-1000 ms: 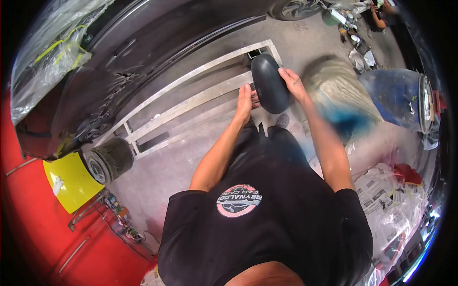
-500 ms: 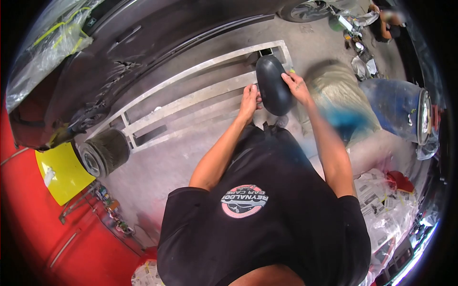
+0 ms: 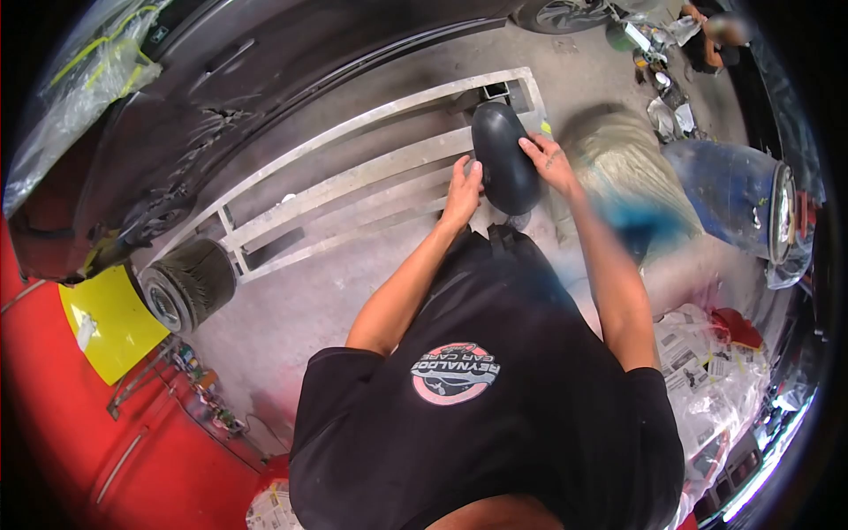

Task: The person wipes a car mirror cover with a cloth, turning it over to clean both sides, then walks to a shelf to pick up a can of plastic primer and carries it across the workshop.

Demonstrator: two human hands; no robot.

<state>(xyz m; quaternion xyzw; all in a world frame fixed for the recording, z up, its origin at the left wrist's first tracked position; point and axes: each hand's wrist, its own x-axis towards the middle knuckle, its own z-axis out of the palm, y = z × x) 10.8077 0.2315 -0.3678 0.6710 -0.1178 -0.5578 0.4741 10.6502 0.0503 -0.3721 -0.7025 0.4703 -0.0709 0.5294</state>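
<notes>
A smooth, black, rounded car side mirror cover is held up in front of me, its domed face toward the camera. My left hand is at its left edge, with the thumb against the rim. On the opposite side, my right hand grips the edge, thumb on the dark surface and the other fingers partly hidden. The cover is in front of the right end of a pale metal frame. What lies behind the cover, inside its shell, cannot be seen.
A dark car with scraped bodywork stands beyond the frame. A cylindrical filter and a yellow panel are at left, by a red surface. A blue drum and a wrapped bundle stand right. Another person is far right.
The left hand's fingers have shifted slightly on the cover's edge. The right hand keeps its grip. The view has tilted a little, so the surroundings sit slightly further left.
</notes>
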